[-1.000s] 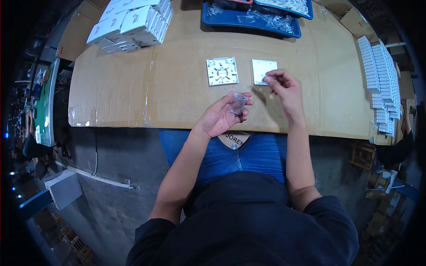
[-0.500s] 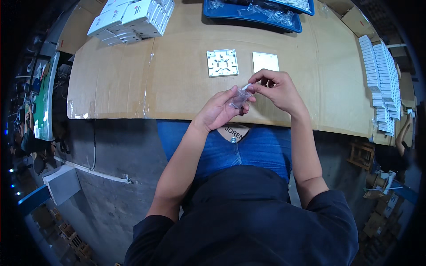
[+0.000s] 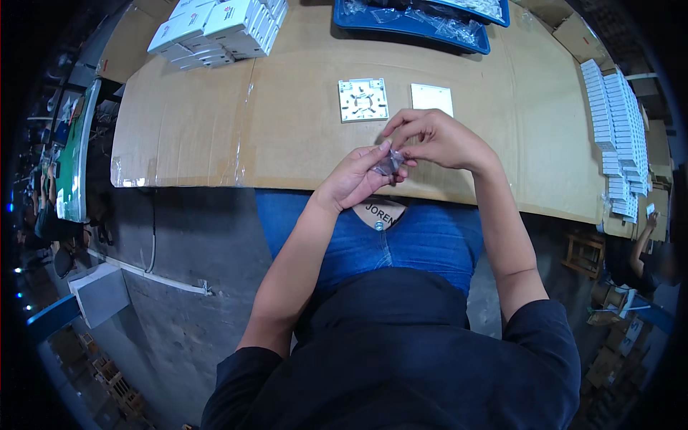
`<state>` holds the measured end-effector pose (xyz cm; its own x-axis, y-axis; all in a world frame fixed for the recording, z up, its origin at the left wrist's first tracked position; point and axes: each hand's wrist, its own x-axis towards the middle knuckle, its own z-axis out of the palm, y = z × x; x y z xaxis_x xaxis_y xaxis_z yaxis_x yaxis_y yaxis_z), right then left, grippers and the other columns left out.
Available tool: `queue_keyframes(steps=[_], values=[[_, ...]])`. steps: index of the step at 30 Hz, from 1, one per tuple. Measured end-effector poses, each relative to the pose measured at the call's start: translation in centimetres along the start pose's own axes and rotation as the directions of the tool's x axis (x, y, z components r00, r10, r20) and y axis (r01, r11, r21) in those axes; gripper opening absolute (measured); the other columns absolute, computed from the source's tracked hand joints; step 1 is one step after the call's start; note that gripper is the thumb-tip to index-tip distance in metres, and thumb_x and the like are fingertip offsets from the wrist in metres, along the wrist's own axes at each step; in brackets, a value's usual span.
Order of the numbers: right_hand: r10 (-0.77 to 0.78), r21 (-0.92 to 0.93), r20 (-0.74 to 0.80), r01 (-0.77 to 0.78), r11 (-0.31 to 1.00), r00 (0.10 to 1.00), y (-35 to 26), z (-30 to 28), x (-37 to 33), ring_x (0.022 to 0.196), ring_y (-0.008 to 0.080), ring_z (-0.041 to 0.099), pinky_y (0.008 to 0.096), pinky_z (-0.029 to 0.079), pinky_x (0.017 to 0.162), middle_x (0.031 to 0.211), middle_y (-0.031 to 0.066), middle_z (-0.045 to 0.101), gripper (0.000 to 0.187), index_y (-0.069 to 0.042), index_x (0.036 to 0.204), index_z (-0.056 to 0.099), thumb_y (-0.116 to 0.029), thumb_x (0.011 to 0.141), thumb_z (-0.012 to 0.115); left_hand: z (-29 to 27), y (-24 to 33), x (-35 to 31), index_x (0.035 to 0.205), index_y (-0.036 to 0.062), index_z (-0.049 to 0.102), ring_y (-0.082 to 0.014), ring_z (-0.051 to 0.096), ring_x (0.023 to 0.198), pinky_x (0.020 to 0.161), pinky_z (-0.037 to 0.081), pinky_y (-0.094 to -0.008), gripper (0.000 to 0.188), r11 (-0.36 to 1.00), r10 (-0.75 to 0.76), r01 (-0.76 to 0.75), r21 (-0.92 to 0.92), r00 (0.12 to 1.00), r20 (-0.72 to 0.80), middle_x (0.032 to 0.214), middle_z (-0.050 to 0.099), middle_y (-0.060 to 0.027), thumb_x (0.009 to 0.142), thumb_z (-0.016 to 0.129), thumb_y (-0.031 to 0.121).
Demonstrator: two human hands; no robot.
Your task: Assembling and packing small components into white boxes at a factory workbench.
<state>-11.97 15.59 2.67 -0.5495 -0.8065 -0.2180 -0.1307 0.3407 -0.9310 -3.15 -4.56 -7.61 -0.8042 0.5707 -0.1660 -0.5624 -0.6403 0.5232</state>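
My left hand (image 3: 354,177) is closed around a small clear plastic bag (image 3: 388,165), just above the table's near edge. The bag looks crumpled, and its contents are too small to make out. From the right, my right hand (image 3: 448,141) meets it with curled fingers, pinching at the bag's upper end. Any small piece between those fingertips is hidden. Beyond my hands lies an open white square plastic housing (image 3: 363,100), its inside with a round middle facing up. Right of it is a flat white square cover (image 3: 432,98), close to my right knuckles.
White boxes (image 3: 222,29) are stacked at the back left of the cardboard-covered table (image 3: 186,129). Blue trays (image 3: 408,32) with clear bags stand at the back. More white pieces (image 3: 616,129) are piled along the right edge. Other people work far left and far right.
My right hand has shifted left and its fingers have closed in over the bag. The bag looks more bunched up, and the white piece seen at its top is now hidden.
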Motion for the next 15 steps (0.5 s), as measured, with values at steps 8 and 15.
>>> queue_keyframes(steps=[8, 15], values=[[-0.092, -0.066, 0.022, 0.093, 0.993, 0.996, 0.7, 1.3, -0.3, 0.083, 0.0192, 0.071, 0.0336, 0.057, 0.082, 0.117, 0.0134, 0.069, 0.032, 0.004, 0.114, 0.074, -0.023, 0.107, 0.057, -0.4, -0.5, -0.2, 0.130, -0.0029, 0.060, -0.0232, 0.066, 0.101, 0.094, 0.054, -0.0380, 0.045, 0.999, 0.016, -0.014, -0.052, 0.999, 0.029, 0.116, 0.067, -0.0140, 0.110, 0.052, 0.036], [-0.010, 0.039, 0.001, 0.010, 0.999, 1.000, 0.2, 0.9, -0.2, 0.083, 0.0181, 0.072, 0.0328, 0.057, 0.081, 0.118, 0.0128, 0.067, 0.040, 0.010, 0.111, 0.070, -0.025, 0.111, 0.051, -0.1, 0.2, 0.2, 0.137, 0.0018, 0.055, -0.0233, 0.065, 0.102, 0.092, 0.054, -0.0387, 0.043, 0.998, 0.012, -0.009, -0.066, 0.999, 0.046, 0.119, 0.066, -0.0133, 0.111, 0.049, 0.036]])
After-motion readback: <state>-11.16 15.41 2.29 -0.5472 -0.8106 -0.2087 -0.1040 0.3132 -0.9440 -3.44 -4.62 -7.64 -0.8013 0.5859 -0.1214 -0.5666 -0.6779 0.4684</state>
